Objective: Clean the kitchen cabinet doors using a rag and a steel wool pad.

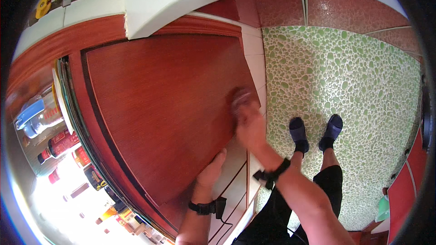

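Note:
A reddish-brown wooden cabinet door (pixel 159 109) with a dark groove round its panel fills the middle left. My right hand (pixel 250 129) is closed round a dark, reddish crumpled thing (pixel 240 100), perhaps a cloth, pressed to the door near its right edge. Motion blurs both the fingers and that thing. Lower down, my left hand (pixel 212 170) grips the door's near edge; some of its fingers are hidden. Each wrist wears a black strap with a small device.
Bottles, including a blue-capped clear one (pixel 38 115), and packages line a brightly lit shelf at left. A white curved edge (pixel 190 0) overhangs the door. Upper left is a yellow gas valve (pixel 44 5). My slippered feet (pixel 314 131) stand on green pebble-patterned flooring (pixel 345 72).

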A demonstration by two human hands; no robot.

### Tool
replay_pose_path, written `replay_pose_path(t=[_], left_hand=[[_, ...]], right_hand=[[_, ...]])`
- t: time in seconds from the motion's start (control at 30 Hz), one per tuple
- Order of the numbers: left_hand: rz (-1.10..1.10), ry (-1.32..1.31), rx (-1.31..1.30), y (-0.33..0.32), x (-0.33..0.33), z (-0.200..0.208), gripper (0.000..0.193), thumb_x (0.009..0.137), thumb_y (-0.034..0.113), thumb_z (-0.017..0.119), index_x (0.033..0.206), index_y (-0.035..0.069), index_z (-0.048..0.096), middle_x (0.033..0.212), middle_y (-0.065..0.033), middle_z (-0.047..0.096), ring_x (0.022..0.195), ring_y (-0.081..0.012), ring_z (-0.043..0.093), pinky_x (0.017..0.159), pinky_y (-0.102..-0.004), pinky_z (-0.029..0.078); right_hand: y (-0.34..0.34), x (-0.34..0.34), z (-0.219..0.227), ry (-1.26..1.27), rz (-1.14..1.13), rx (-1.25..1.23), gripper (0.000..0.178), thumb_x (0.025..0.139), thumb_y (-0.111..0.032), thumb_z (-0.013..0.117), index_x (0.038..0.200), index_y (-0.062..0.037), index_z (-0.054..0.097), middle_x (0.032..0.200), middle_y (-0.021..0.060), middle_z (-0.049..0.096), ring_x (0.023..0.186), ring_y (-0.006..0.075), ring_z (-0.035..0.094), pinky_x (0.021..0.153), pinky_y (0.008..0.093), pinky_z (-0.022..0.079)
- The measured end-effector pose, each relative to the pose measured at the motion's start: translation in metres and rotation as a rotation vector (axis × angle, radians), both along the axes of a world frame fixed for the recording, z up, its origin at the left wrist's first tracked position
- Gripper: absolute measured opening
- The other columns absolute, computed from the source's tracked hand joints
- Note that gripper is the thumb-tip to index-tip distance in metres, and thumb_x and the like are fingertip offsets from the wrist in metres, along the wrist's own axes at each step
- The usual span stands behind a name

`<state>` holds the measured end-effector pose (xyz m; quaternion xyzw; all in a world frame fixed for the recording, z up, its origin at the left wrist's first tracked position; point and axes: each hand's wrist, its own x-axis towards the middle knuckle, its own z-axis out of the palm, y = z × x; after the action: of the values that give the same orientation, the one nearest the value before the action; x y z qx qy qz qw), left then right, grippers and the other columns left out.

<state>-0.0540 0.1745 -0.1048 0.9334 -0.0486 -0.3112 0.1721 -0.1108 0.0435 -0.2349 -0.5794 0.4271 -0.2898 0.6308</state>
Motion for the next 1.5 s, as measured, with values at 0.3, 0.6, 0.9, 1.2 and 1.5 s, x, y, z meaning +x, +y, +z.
replay_pose_path(t=[0.3, 0.6, 0.9, 1.2, 1.5], left_hand=[[-0.279, 0.089, -0.016, 0.026, 0.012, -0.008, 0.047, 0.096, 0.026, 0.074, 0.136, 0.004, 0.064, 0.142, -0.0106, 0.063, 0.129, -0.0265, 0.057, 0.113, -0.0394, 0.043], [-0.084, -0.048, -0.004, -0.028, -0.008, -0.001, 0.041, 0.099, 0.020, 0.068, 0.137, 0.005, 0.063, 0.144, -0.0102, 0.061, 0.133, -0.0241, 0.054, 0.112, -0.0414, 0.044], [-0.407, 0.135, 0.127, 0.006, -0.003, 0.002, 0.057, 0.105, 0.035, 0.062, 0.150, 0.002, 0.050, 0.150, -0.0112, 0.056, 0.136, -0.0236, 0.051, 0.118, -0.0419, 0.036], [-0.471, -0.010, 0.125, -0.010, -0.003, -0.010, 0.050, 0.104, 0.029, 0.060, 0.147, 0.005, 0.051, 0.152, -0.0129, 0.054, 0.141, -0.0243, 0.047, 0.119, -0.0397, 0.036], [-0.005, 0.230, -0.216, 0.049, 0.011, -0.051, 0.057, 0.095, 0.036, 0.075, 0.143, 0.009, 0.060, 0.146, -0.0067, 0.060, 0.137, -0.0288, 0.051, 0.121, -0.0420, 0.034]], right_hand=[[-0.011, -0.002, 0.149, -0.379, 0.193, -0.213, 0.042, 0.081, -0.002, 0.065, 0.122, -0.0059, 0.068, 0.090, 0.0099, 0.054, 0.086, 0.0311, 0.057, 0.072, 0.0486, 0.050], [-0.047, 0.015, -0.102, 0.261, -0.043, 0.190, 0.029, 0.084, 0.008, 0.052, 0.101, -0.0015, 0.073, 0.104, 0.0243, 0.069, 0.100, 0.0436, 0.066, 0.084, 0.0494, 0.056], [-0.068, 0.039, 0.168, -0.531, 0.016, -0.263, 0.035, 0.084, 0.009, 0.058, 0.117, 0.0049, 0.068, 0.085, 0.0155, 0.052, 0.081, 0.0342, 0.054, 0.071, 0.0440, 0.049], [-0.122, 0.066, -0.118, 0.352, 0.064, 0.350, 0.036, 0.085, 0.004, 0.053, 0.113, -0.0036, 0.074, 0.118, 0.0196, 0.068, 0.109, 0.0420, 0.065, 0.095, 0.0446, 0.055], [-0.096, 0.051, 0.181, -0.615, 0.174, -0.231, 0.021, 0.084, 0.009, 0.056, 0.102, 0.0012, 0.065, 0.092, 0.0175, 0.053, 0.086, 0.0360, 0.056, 0.076, 0.0486, 0.051]])
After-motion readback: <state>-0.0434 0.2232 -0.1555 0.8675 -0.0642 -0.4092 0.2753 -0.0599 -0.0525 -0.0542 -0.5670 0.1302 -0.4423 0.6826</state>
